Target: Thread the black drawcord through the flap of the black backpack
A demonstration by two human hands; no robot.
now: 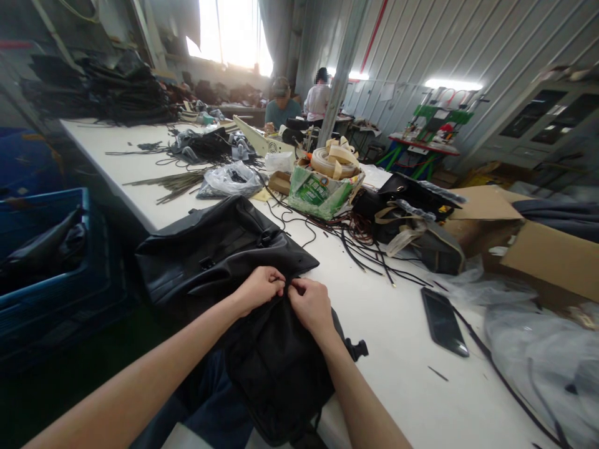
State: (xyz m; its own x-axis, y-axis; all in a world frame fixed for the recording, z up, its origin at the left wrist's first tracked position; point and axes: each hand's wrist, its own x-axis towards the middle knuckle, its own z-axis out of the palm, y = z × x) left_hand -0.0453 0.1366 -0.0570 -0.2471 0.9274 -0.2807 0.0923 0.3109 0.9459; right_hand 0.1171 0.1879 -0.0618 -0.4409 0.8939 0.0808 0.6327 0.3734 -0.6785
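A black bag (pixel 224 234) with a smooth, leather-like body lies across the table edge, and its softer fabric part (pixel 281 368) hangs toward my lap. My left hand (pixel 264 287) pinches the bag's material near its middle. Close beside it, almost touching, my right hand (pixel 311 302) pinches the same area with thumb and forefinger. Whatever small detail sits between the fingertips is too dark to make out. A black plastic buckle (pixel 358 350) sticks out at the bag's right side, beyond my right wrist.
On the white table (pixel 374 318) lie a phone (pixel 444 321), dark cords (pixel 369 249), a green box (pixel 318 190) with webbing rolls, and plastic bags (pixel 231 179). A blue crate (pixel 87 249) stands left; an open cardboard box (pixel 556 255) is right. Two people are at the back.
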